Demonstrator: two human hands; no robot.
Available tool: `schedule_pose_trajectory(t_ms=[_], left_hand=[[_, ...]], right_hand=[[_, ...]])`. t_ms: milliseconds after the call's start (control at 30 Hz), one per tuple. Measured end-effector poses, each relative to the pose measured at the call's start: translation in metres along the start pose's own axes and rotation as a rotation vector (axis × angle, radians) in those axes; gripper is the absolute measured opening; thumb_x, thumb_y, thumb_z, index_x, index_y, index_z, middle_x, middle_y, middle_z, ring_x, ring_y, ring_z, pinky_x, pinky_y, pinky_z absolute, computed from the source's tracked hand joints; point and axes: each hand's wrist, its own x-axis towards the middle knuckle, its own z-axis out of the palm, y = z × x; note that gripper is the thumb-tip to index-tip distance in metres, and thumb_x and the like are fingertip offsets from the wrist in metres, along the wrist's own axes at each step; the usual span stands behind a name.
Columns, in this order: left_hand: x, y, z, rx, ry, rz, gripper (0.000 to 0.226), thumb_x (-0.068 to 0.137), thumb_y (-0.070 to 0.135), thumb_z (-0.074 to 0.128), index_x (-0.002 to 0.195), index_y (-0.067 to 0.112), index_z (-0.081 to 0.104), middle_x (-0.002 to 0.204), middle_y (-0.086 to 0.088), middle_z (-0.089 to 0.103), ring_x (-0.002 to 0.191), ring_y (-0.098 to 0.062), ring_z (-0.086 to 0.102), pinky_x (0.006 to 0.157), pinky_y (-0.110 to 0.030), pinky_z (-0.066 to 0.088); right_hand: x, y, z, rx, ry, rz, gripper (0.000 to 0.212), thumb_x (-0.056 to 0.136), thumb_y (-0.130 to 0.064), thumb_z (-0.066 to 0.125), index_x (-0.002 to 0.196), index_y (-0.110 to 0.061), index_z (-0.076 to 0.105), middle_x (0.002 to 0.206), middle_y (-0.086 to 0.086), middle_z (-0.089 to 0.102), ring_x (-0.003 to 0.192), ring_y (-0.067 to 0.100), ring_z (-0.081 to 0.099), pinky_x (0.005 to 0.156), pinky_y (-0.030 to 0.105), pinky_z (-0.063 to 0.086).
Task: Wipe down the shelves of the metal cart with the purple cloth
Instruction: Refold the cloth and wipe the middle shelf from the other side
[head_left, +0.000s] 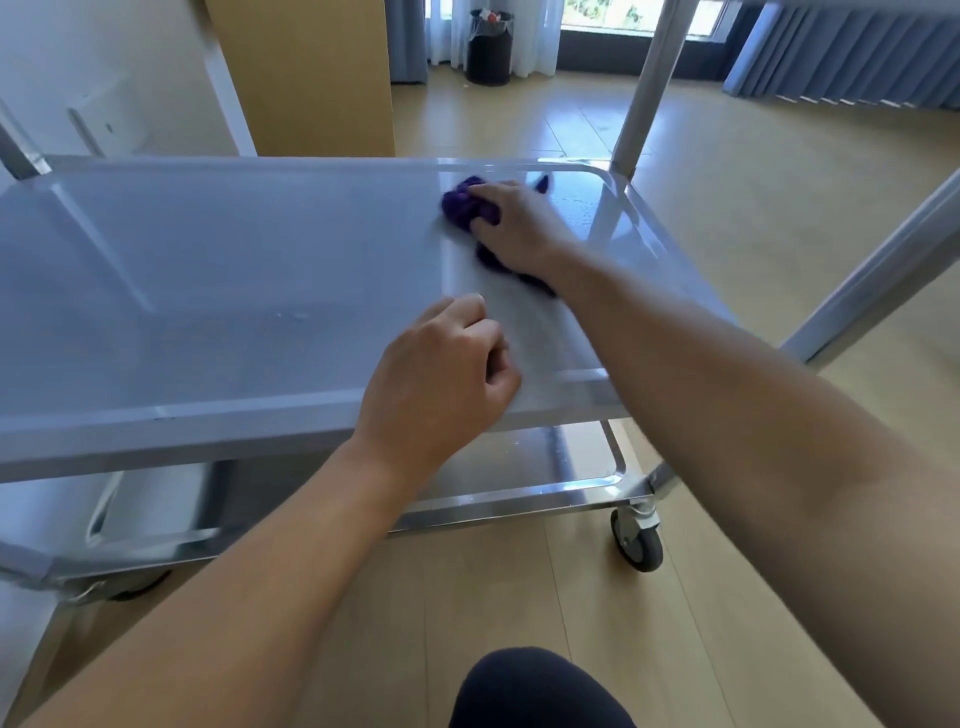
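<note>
Pressing down on the bunched purple cloth (460, 206), the right hand (511, 228) curls its fingers into the fabric at the far right corner of the metal cart's shelf (208, 291). The left hand (441, 374) is balled into a loose fist holding nothing, over the shelf's near edge; whether it touches the metal is hard to tell. A lower shelf (524, 465) shows beneath, with a caster wheel (638, 540) at the near right. A black bin (489, 49) stands far off by the window.

The metal cart (208, 434) stands on a wooden floor (519, 597). A bunched purple cloth (460, 205) lies on its shelf (208, 260), toward the far right corner.
</note>
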Motion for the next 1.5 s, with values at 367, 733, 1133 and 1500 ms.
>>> schedule_pose_trajectory(t_ms=[367, 733, 1133, 1500], left_hand=[[0.0, 0.006, -0.001, -0.004, -0.021, 0.014, 0.017, 0.084, 0.019, 0.056, 0.076, 0.008, 0.067, 0.081, 0.0, 0.057, 0.08, -0.018, 0.054, 0.065, -0.037, 0.051], [-0.002, 0.006, -0.004, 0.006, 0.006, 0.019, 0.02, 0.085, 0.021, 0.055, 0.074, 0.007, 0.064, 0.079, -0.002, 0.056, 0.077, -0.019, 0.053, 0.062, -0.037, 0.05], [-0.089, -0.086, -0.08, 0.159, 0.208, -0.114, 0.015, 0.089, 0.014, 0.058, 0.081, 0.005, 0.068, 0.085, -0.008, 0.062, 0.081, -0.025, 0.056, 0.071, -0.033, 0.048], [-0.109, -0.098, -0.083, 0.067, 0.352, -0.226, 0.008, 0.086, 0.005, 0.063, 0.084, 0.001, 0.07, 0.085, -0.011, 0.063, 0.081, -0.026, 0.056, 0.077, -0.025, 0.044]], right_hand=[[-0.029, 0.068, -0.04, -0.058, 0.122, 0.357, 0.042, 0.093, -0.027, 0.045, 0.133, -0.024, 0.054, 0.144, 0.008, 0.041, 0.129, 0.03, 0.045, 0.109, 0.033, 0.036], [-0.121, -0.013, -0.018, 0.067, -0.029, -0.065, 0.046, 0.095, -0.031, 0.053, 0.141, -0.028, 0.048, 0.15, -0.002, 0.039, 0.134, 0.017, 0.041, 0.107, 0.027, 0.032], [-0.125, -0.026, -0.015, 0.051, 0.026, -0.009, 0.044, 0.094, -0.027, 0.052, 0.139, -0.025, 0.049, 0.147, 0.0, 0.041, 0.129, 0.025, 0.045, 0.103, 0.033, 0.037], [-0.1, -0.182, 0.062, 0.101, -0.04, -0.176, 0.043, 0.09, -0.026, 0.051, 0.132, -0.022, 0.054, 0.141, 0.005, 0.046, 0.125, 0.029, 0.047, 0.102, 0.035, 0.041]])
